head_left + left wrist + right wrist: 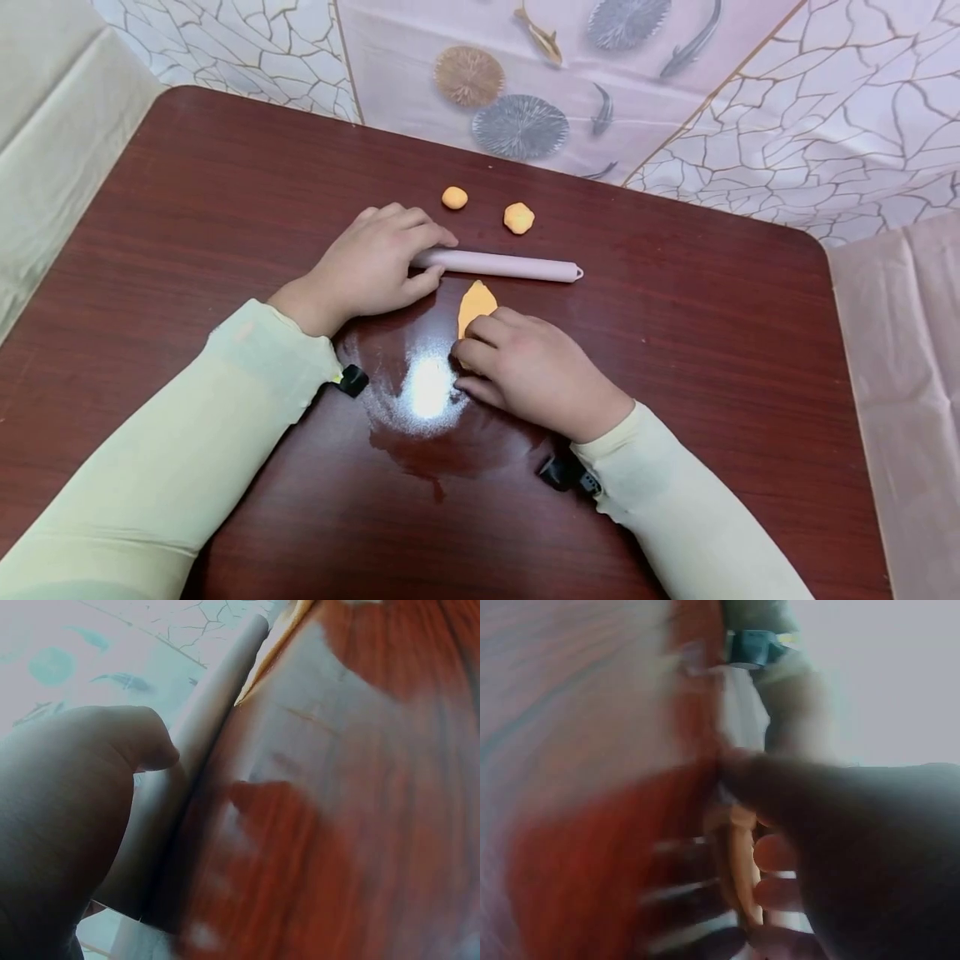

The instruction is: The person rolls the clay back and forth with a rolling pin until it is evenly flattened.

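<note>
My left hand [378, 262] holds the left end of a pale pink rolling pin [510, 266], its thumb on the near side and its fingers over the far side. In the left wrist view the rolling pin [217, 697] runs along the tabletop past the thumb. A flat piece of orange dough [476, 305], pointed at its far end, lies just in front of the pin. My right hand [536, 367] has its fingers curled over the near part of this dough, which they hide. The right wrist view is blurred, with the dough [742, 862] beside the fingertips.
Two small orange dough balls, a smaller one [454, 197] and a larger one [518, 218], sit beyond the rolling pin. Whitish smears and a bright light reflection [429, 390] mark the dark red wooden table [712, 375]. Patterned cloth [405, 75] hangs behind the table.
</note>
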The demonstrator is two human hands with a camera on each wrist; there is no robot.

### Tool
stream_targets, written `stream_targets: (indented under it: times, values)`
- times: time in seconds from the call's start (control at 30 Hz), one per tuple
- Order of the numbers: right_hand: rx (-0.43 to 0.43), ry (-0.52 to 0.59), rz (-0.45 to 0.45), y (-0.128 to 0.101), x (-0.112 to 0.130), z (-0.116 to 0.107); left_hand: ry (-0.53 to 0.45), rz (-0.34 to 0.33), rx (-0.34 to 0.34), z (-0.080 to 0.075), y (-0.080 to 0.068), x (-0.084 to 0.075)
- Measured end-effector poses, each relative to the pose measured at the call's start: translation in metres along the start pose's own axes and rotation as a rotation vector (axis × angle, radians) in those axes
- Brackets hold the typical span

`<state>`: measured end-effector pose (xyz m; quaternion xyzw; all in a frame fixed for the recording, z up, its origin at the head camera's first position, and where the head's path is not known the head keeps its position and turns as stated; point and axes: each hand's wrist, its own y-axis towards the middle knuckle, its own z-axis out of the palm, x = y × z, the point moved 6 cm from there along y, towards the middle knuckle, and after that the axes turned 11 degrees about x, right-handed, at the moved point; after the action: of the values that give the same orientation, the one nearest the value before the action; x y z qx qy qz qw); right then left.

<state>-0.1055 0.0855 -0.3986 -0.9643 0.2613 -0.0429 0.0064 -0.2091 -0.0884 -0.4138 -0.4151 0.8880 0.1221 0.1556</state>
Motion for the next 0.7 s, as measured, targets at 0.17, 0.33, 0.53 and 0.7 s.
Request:
stream_targets:
  times: [0.17, 0.33, 0.53, 0.7]
  values:
    - [-0.001, 0.028, 0.005, -0.004, -0.005, -0.003, -0.009, 0.001, 0.010, 0.001, 0.000, -0.001]
    - [-0.042, -0.092, -0.019, -0.001, 0.003, -0.003, -0.012, 0.005, 0.005, 0.001, 0.000, -0.001]
    - [-0.061, -0.044, -0.002, 0.001, 0.001, 0.000, -0.006, 0.020, 0.002, 0.000, 0.000, -0.002]
    - [-0.031, 0.208, 0.022, -0.002, -0.013, 0.002, -0.004, 0.021, 0.012, 0.001, 0.000, -0.002]
